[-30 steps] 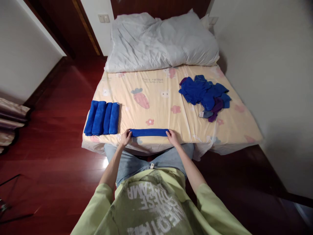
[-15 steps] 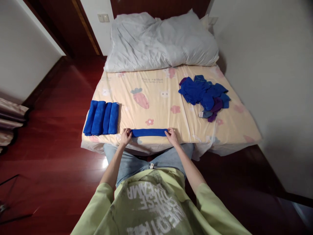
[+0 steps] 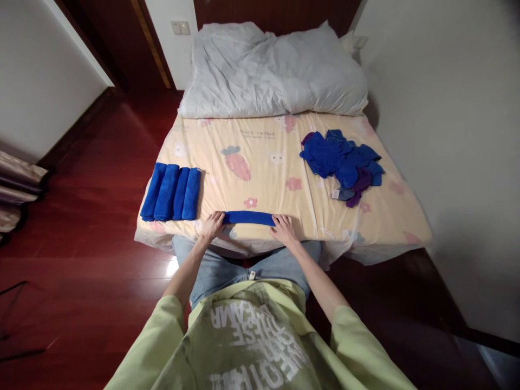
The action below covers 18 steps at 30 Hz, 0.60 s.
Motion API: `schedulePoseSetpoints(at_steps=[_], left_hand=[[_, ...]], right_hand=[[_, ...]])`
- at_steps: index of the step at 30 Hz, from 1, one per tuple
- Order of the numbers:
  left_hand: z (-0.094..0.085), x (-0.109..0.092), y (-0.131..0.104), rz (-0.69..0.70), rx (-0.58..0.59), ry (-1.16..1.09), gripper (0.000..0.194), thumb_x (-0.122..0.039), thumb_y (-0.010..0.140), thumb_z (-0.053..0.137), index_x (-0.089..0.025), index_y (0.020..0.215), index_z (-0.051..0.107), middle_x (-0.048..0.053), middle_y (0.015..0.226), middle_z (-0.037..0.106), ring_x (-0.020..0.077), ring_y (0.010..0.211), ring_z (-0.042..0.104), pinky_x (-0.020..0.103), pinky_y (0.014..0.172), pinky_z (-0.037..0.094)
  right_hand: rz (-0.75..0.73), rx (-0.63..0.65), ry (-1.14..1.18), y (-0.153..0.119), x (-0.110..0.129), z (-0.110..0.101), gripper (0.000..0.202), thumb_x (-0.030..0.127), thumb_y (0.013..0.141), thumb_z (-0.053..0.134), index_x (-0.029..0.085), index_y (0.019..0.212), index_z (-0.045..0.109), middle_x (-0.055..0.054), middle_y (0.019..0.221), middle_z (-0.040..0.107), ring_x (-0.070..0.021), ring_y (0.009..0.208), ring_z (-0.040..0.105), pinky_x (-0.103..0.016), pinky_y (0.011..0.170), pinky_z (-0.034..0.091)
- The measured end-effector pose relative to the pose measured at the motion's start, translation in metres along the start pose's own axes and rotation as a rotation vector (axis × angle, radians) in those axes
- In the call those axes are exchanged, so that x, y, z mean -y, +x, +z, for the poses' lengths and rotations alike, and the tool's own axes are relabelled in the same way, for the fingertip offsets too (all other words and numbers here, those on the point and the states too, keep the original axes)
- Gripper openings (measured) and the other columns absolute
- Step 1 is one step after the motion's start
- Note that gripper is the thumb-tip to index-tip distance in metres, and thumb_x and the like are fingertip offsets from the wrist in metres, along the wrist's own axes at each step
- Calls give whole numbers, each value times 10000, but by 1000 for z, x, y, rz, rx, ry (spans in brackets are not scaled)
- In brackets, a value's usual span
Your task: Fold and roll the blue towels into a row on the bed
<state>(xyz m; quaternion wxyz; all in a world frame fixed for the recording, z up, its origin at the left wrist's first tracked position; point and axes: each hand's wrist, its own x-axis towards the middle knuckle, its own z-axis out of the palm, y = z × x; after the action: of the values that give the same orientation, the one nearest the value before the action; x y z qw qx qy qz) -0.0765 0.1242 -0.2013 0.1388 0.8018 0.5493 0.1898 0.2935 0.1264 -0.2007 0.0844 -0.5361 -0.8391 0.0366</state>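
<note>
A blue towel (image 3: 248, 218), folded into a long narrow strip, lies near the front edge of the bed, bowed slightly upward in the middle. My left hand (image 3: 213, 225) grips its left end, fingers closed over the cloth. At the right end, my right hand (image 3: 284, 228) holds the strip the same way. Left of my hands, several rolled blue towels (image 3: 172, 192) lie side by side in a row. Farther right is a loose heap of blue and purple cloths (image 3: 343, 160), with a white tag showing at its lower edge.
The bed (image 3: 260, 184) has a yellow sheet printed with carrots and flowers. A large white pillow or bundled quilt (image 3: 276, 70) lies at its head. A wall (image 3: 455, 135) runs along the right side; dark red flooring (image 3: 93, 216) lies to the left.
My fingers have moved inward over both ends of the blue towel, and the strip now bows a little in the middle. The view has shifted slightly.
</note>
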Motion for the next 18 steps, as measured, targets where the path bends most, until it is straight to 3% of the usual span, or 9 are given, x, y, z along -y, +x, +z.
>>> schedulePoseSetpoints(at_steps=[4,7,12,18], left_hand=[[-6,-3,9,8,18,68,376,-82,845,532,-166,1194,642,190,1173,677,330,1149,594,461,989,467],[-17,-4,3,26,24,56,319,-113,862,565,-172,1162,654,173,1070,683,330,1098,600,452,961,470],[-40,-2,-37,126,64,-89,322,-192,871,627,-196,1193,645,119,1022,661,284,1059,605,392,931,506],[-64,-5,-90,125,-59,-181,259,-192,865,620,-202,1122,648,103,1061,636,231,980,605,346,854,518]], right_hand=[[-37,86,-97,12,-3,-12,449,170,913,561,132,1357,610,-185,1237,673,-320,1168,542,-455,1010,378],[-86,136,-132,23,-9,-24,393,131,906,569,138,1293,636,-172,1177,691,-309,1124,555,-438,983,379],[-217,165,-143,50,-7,-50,256,130,878,632,165,1127,678,-127,1150,689,-286,1126,548,-401,960,385],[-368,146,-217,119,40,-70,297,57,827,644,173,1100,665,-139,1156,652,-297,1100,554,-395,919,384]])
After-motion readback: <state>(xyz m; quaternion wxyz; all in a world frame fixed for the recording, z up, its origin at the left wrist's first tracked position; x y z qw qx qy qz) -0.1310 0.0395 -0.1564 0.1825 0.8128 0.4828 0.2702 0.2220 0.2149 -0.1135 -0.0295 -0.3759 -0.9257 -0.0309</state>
